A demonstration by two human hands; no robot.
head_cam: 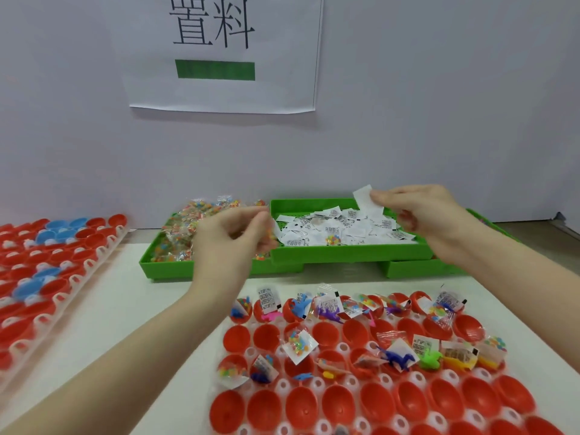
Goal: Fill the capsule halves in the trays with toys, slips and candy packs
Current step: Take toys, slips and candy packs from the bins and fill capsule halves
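Above a green tray of slips, the right hand pinches a paper slip while the left hand's blurred grip cannot be told.

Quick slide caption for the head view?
Right hand pinches a paper slip above the green tray; half-filled red capsule halves wait below.

You are working under bright, even light from overhead, with only faint, soft shadows under the green trays. Your left hand is smeared by motion blur at the fingertips. The wide lens bends the scene at the edges, and the far-left capsule tray looks soft. No harsh glare shows.
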